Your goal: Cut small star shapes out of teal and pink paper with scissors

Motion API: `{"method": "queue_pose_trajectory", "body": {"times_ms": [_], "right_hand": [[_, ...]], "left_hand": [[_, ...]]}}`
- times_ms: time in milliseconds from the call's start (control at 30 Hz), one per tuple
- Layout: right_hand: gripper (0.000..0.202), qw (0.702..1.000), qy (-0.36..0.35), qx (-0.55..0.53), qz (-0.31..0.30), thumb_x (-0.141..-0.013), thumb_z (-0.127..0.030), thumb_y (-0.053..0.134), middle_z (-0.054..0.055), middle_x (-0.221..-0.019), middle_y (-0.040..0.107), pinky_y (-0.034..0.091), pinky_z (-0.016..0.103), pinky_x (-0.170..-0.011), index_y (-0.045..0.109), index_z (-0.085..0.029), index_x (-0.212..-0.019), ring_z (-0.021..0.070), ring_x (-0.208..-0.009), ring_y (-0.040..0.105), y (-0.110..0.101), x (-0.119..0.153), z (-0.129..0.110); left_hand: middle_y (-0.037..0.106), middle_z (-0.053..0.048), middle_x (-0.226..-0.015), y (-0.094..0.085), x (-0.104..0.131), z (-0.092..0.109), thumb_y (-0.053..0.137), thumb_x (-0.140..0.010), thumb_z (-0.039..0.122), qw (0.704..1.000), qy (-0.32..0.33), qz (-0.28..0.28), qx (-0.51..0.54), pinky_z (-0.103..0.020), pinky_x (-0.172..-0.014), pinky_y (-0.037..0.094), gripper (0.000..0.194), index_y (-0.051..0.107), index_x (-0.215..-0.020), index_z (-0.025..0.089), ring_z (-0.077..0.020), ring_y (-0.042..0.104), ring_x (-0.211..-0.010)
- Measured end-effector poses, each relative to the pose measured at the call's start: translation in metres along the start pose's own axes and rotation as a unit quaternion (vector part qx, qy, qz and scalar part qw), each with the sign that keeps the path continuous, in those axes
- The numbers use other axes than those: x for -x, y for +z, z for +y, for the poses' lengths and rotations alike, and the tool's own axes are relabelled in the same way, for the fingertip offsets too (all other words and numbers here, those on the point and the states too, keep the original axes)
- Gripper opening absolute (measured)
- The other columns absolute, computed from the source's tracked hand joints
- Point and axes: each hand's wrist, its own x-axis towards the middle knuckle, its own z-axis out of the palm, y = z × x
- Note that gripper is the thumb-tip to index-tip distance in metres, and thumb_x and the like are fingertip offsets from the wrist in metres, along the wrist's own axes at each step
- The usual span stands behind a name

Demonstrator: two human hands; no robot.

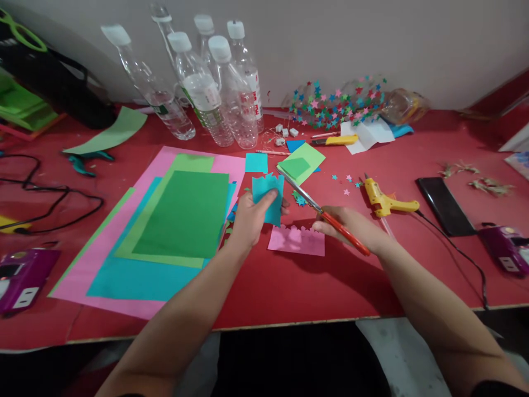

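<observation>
Between thumb and fingers my left hand (252, 218) grips a piece of blue paper (273, 212) whose top edge is cut unevenly. My right hand (351, 226) holds scissors (343, 229) with red handles, the blades slanting up to the left, their tips by the paper's upper right corner. Below lies a pink paper piece (306, 242) with a notched upper edge. Small cut-out paper shapes (300, 199) are scattered behind the scissors. Left of my left hand, sheets in green (182, 215), blue (124, 281) and pink (70, 286) overlap in a stack.
Several plastic bottles (239, 110) stand along the wall; one covered in stars (339, 105) lies on its side. A yellow glue gun (384, 201), a black phone (446, 207) and a purple power strip (506, 248) are right. A yellow cutter (341, 140) lies behind.
</observation>
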Motion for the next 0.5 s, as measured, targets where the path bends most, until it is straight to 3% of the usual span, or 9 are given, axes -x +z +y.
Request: {"method": "queue_pose_trajectory", "body": {"times_ms": [167, 500], "right_hand": [[0.050, 1.000, 0.000, -0.022, -0.012, -0.078, -0.068, 0.055, -0.002, -0.062, 0.047, 0.032, 0.025, -0.052, 0.047, -0.019, -0.070, 0.0127, -0.057, 0.041, 0.008, 0.003, -0.002], [0.047, 0.998, -0.017, -0.044, -0.042, -0.079, -0.065, 0.058, -0.002, -0.064, 0.045, 0.032, 0.026, -0.052, 0.047, -0.020, -0.071, 0.0121, -0.057, 0.039, 0.004, 0.007, 0.009]], "left_hand": [[0.074, -0.006, -0.072, 0.000, 0.003, -0.001, 0.063, -0.079, 0.040, 1.000, 0.020, 0.000, -0.024, -0.025, -0.055, 0.055, 0.027, 0.067, -0.083, 0.014, -0.0157, 0.068, -0.059], [0.074, -0.006, -0.075, 0.001, 0.008, 0.002, 0.062, -0.080, 0.043, 0.998, 0.009, -0.012, -0.061, -0.026, -0.056, 0.056, 0.029, 0.068, -0.081, 0.014, -0.0169, 0.069, -0.062]]}}
